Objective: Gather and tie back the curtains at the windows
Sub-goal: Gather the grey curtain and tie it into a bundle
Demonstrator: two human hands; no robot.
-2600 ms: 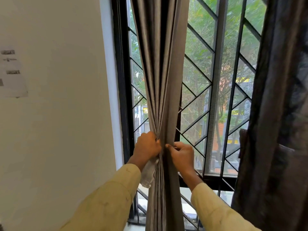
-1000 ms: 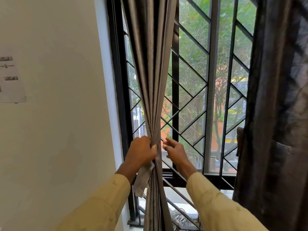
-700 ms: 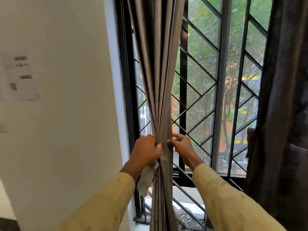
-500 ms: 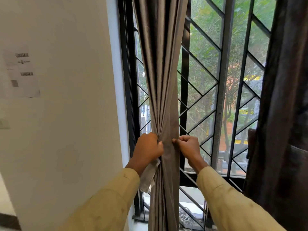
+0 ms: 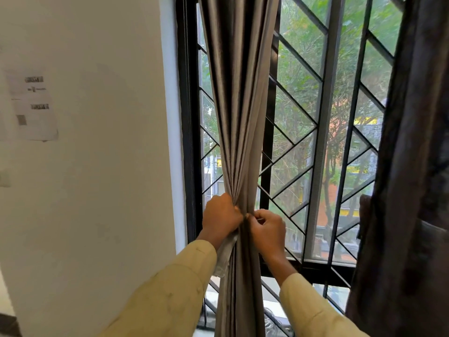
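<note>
The grey curtain [image 5: 239,117] is gathered into one narrow bundle of long folds. It hangs in front of the left part of the window [image 5: 301,98], close to the black frame and the white wall [image 5: 102,166]. Both grips meet on this bundle at its narrowest place, a little above the window sill.

The left grip [image 5: 222,216] is clenched around the bundle from the left side, with the knuckles toward the camera. A pale strip of cloth [image 5: 224,254] comes out under this grip and hangs down along the left edge of the curtain.

The right grip [image 5: 267,229] is just beside it, almost touching. Its fingers are curled and the thumb presses against them at the front of the bundle. It pinches there, but it cannot be told if it holds a fold of the curtain or an end of the strip.

Both arms wear yellow sleeves [image 5: 170,295]. A dark curtain [image 5: 413,166] hangs at the right side, well apart. A sheet of paper [image 5: 31,105] is on the wall at the left.
</note>
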